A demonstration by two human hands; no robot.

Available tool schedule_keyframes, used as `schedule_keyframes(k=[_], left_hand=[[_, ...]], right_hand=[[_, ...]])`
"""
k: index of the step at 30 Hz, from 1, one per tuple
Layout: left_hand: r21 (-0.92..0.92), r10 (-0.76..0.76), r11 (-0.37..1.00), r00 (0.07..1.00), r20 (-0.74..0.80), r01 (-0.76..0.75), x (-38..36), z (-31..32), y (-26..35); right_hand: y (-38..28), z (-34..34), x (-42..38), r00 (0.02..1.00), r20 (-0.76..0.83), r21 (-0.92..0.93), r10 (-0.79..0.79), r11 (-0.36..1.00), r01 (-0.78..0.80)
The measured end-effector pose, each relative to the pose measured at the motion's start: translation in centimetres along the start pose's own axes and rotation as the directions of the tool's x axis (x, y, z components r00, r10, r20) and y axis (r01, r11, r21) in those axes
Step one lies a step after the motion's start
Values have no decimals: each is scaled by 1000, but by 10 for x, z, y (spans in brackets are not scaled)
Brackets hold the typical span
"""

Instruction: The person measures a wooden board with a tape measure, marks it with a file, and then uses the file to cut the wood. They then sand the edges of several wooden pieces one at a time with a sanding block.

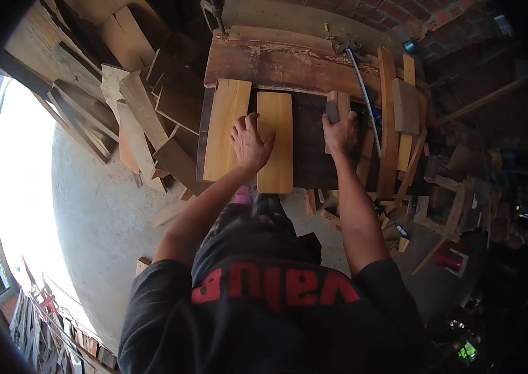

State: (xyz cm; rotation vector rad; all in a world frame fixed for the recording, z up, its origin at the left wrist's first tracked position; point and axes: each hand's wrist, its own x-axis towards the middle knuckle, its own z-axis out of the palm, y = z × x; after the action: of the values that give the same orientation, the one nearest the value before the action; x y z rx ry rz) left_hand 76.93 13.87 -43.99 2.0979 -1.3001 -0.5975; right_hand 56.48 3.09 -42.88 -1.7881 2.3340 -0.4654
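Two pale yellow-brown boards lie side by side on the dark workbench top (310, 149), with a narrow gap between them. My left hand (252, 144) is open, its fingers spread over the right edge of the left board (225, 128) and its thumb side over the right board (275, 165). To the right, my right hand (341, 132) is closed around a wooden block (341, 100) with a dark grey side, at the bench top. My fingers and palm hide the block's near part.
A worn plank (276, 62) runs along the bench's far side, with a clamp (214, 11) at its left end. A saw (363, 90) and long wood strips (387, 131) lie at the right. Scrap boards (142, 112) are piled at the left; more offcuts lie on the floor.
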Motion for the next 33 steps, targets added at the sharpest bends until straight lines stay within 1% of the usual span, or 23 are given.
schedule_keyframes(k=[2, 3, 5, 9, 11, 12, 14, 16, 18, 19, 22, 24, 25, 26, 28, 30, 32, 33], left_hand=[[128, 116, 985, 993, -13, -113, -39, 24, 7], [125, 126, 984, 992, -21, -123, -48, 29, 17], [254, 13, 967, 996, 93, -36, -57, 35, 31], [289, 55, 954, 995, 85, -77, -53, 48, 30], [201, 9, 979, 1000, 26, -14, -51, 51, 33], [197, 11, 980, 1000, 29, -16, -50, 52, 33], [64, 3, 998, 1000, -24, -2, -52, 47, 29], [-20, 100, 995, 993, -65, -101, -61, 28, 34], [-79, 130, 987, 988, -86, -137, -65, 19, 41], [-79, 139, 986, 986, -91, -146, -62, 19, 48], [-58, 174, 981, 976, -132, -183, -39, 26, 67], [18, 104, 995, 979, -177, -102, -2, 39, 82], [6, 51, 999, 980, -195, -51, 18, 49, 86], [-3, 44, 999, 977, -206, -46, 37, 57, 89], [44, -36, 998, 978, -205, 46, 71, 71, 95], [67, -36, 996, 978, -206, 51, 97, 83, 98], [148, -34, 987, 988, -153, 57, 118, 94, 101], [144, 9, 989, 987, -162, 15, 124, 97, 99]], right_hand=[[0, 0, 0, 1000, -11, -10, -8, 1000, 8], [-1, -2, -1, 1000, -23, -5, -10, 1000, 10], [-3, -7, -2, 999, 34, 10, 9, 1000, -9], [0, -2, 0, 1000, 29, 13, 3, 1000, -3], [3, 1, 1, 1000, 0, 9, -10, 1000, 10], [4, 1, 0, 1000, -4, 5, -9, 1000, 9], [3, 0, 0, 1000, -1, 17, -9, 1000, 10], [2, -3, 1, 1000, 10, 37, -23, 999, 23], [4, -3, 2, 999, 21, 52, -29, 998, 28], [6, -1, 3, 1000, 12, 58, -28, 998, 28], [9, 2, 4, 999, 14, 66, -35, 997, 34], [9, 0, 4, 998, 16, 79, -53, 996, 52], [9, -1, 4, 999, 19, 92, -50, 995, 49], [9, -1, 5, 998, 14, 90, -65, 994, 63], [10, 0, 6, 997, 11, 69, -70, 995, 69], [7, -2, 7, 997, 31, 53, -73, 996, 71], [7, -3, 7, 997, 46, 77, -62, 995, 58], [9, -2, 7, 997, 34, 95, -66, 993, 63]])
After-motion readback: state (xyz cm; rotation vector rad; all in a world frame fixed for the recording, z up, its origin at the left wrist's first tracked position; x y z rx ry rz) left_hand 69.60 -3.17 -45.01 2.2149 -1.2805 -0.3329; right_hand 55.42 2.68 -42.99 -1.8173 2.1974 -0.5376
